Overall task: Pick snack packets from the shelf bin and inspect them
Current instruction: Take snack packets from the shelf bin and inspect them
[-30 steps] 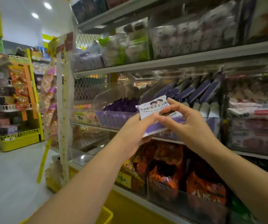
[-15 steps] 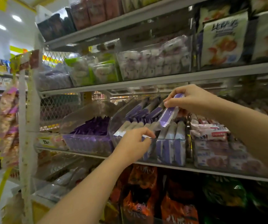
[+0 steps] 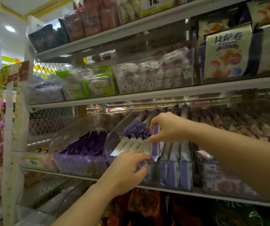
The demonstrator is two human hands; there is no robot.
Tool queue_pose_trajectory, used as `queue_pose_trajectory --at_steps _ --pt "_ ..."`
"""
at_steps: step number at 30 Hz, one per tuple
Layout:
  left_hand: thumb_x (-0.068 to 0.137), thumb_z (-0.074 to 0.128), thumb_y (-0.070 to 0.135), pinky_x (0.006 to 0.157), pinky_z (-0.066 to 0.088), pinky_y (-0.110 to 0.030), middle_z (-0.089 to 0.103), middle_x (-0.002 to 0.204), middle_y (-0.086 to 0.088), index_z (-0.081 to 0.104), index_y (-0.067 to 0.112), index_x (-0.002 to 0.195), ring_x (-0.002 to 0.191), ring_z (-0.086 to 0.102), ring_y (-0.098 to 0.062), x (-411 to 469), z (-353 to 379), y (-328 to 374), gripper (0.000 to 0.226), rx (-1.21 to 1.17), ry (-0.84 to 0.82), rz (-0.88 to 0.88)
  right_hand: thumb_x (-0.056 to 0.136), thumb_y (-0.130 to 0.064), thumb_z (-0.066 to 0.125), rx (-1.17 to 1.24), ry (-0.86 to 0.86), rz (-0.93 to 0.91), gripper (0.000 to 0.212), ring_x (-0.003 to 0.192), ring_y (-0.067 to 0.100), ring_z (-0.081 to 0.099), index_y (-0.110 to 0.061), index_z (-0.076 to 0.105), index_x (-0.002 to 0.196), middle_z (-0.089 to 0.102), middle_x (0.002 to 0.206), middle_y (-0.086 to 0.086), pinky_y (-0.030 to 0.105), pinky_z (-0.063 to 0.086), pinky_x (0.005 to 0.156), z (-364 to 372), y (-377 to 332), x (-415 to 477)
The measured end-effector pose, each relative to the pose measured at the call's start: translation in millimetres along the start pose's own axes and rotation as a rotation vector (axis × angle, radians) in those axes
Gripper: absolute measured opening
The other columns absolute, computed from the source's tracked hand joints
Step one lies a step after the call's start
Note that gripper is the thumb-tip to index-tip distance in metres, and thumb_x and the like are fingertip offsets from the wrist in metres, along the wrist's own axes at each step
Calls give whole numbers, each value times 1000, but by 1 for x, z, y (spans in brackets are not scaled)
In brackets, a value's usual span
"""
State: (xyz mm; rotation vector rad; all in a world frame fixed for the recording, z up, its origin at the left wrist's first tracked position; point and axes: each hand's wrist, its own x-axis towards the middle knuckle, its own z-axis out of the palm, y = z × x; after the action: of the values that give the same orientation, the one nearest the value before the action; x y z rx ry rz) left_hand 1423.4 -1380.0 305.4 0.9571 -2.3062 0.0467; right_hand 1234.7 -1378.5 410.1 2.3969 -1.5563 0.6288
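A clear plastic shelf bin [image 3: 173, 173] on the middle shelf holds several purple-and-white snack packets standing on edge. My right hand [image 3: 168, 128] pinches one purple-and-white packet [image 3: 155, 144] by its top and holds it upright in the front row of the bin. My left hand [image 3: 127, 168] is at the bin's front left, its curled fingers reaching among the packets there; whether it grips one I cannot tell.
A second clear bin [image 3: 82, 162] of dark purple packets sits to the left. A bin of pink-and-white packets [image 3: 220, 175] sits to the right. Shelves above carry white wrapped sweets [image 3: 154, 74] and large bags [image 3: 225, 51]. Orange bags [image 3: 140, 207] fill the shelf below.
My two hands held the packet in front of me a second ago. My right hand then carried it up over the bin and has lowered it into the front row; my left hand moved to the bin's front.
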Motion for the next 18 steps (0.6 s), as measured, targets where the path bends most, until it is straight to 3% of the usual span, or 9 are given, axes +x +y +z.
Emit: queue_pose_trajectory --at_steps 3,7,10,12,15,18 --pt "93 48 37 94 40 -17 59 119 28 59 41 124 109 47 6 -4 1 -6 32 -4 29 20 78 -48 73 -92 27 -10 29 65 1 55 -30 60 96 49 76 -19 15 36 51 17 -3 -2" --pt "94 52 32 92 45 -19 62 113 26 62 38 121 106 52 6 -6 2 -11 30 -78 66 24 85 -47 66 -131 -69 -29 35 87 14 62 -24 61 111 62 96 -6 27 51 71 42 -7 -11" --pt "93 52 33 91 45 -17 62 110 25 63 36 116 106 53 8 -5 3 -12 26 -115 93 27 89 -58 53 -119 -69 -33 51 102 14 60 -25 56 127 62 116 -5 33 53 84 31 -6 -23" --pt "93 52 32 87 45 -12 61 106 27 61 38 111 104 53 10 -3 5 -13 21 -146 115 15 90 -60 46 -264 -53 -21 45 96 15 61 -28 61 118 65 107 -6 35 53 82 19 -3 -32" --pt "94 53 31 89 40 -5 53 112 32 53 40 116 111 48 13 -1 8 -10 24 -167 157 22 99 -48 35 -489 -231 -75 34 74 16 52 -27 63 99 58 82 -7 33 44 74 14 -5 -41" --pt "94 48 37 97 35 -8 49 124 32 47 43 128 117 41 12 3 12 0 35 -96 114 73 100 -36 40 -444 -382 -89 29 81 20 57 -27 66 109 65 95 -1 36 48 77 8 -10 -39"
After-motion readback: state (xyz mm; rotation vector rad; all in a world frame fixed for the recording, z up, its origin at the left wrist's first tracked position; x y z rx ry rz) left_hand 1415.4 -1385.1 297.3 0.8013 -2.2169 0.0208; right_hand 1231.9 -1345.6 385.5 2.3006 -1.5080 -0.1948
